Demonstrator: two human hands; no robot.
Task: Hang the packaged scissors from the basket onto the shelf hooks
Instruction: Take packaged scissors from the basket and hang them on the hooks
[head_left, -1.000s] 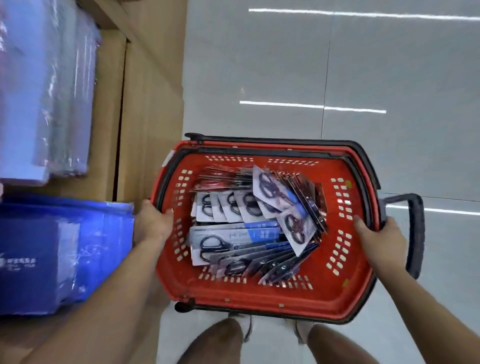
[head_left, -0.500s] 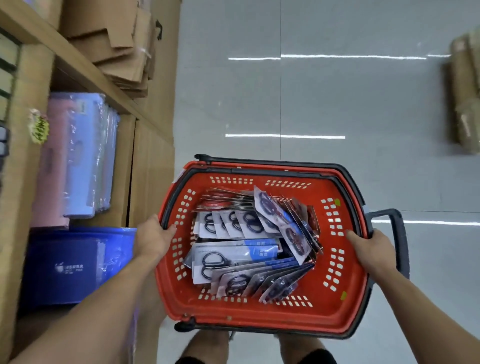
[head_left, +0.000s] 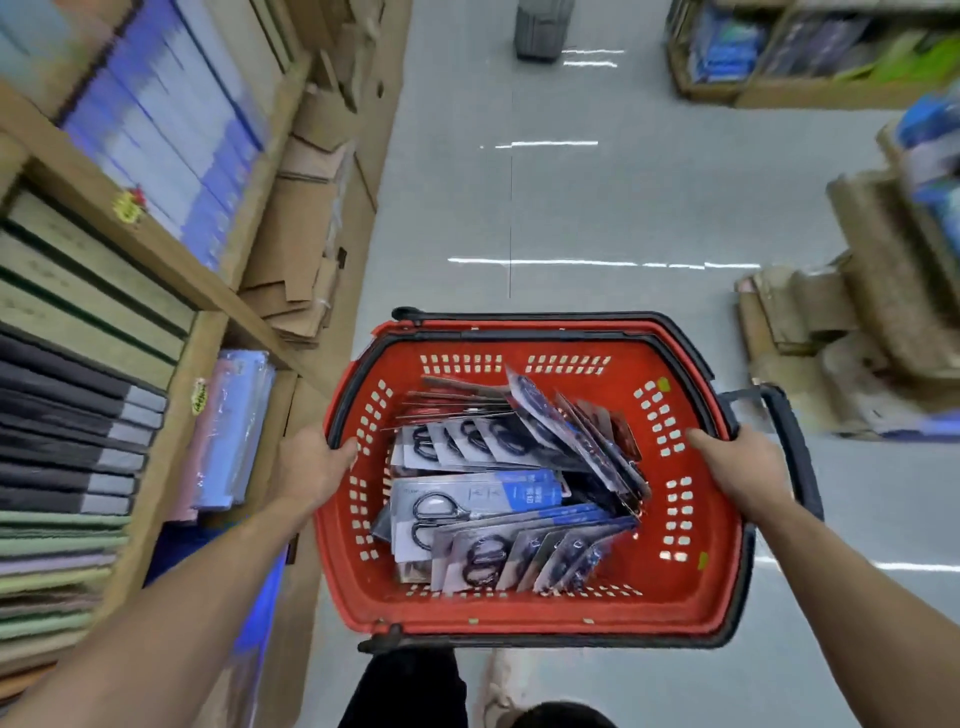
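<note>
A red plastic basket (head_left: 691, 597) with a black rim and handle is held in front of me above the grey floor. Several packaged scissors (head_left: 498, 499) lie stacked and fanned inside it, on grey, blue and red cards. My left hand (head_left: 309, 470) grips the basket's left rim. My right hand (head_left: 743, 470) grips the right rim beside the black handle (head_left: 789, 441). No shelf hooks show in this view.
A wooden shelf unit (head_left: 156, 244) runs along the left, filled with folders, notebooks and flattened cardboard (head_left: 306, 218). Cardboard stacks (head_left: 852, 322) and more shelving stand on the right. A grey bin (head_left: 537, 26) stands far down the aisle. My feet show below the basket.
The view has tilted up and forward, revealing more of the aisle and shelves. The basket stays held by both hands, now lower in the frame.
</note>
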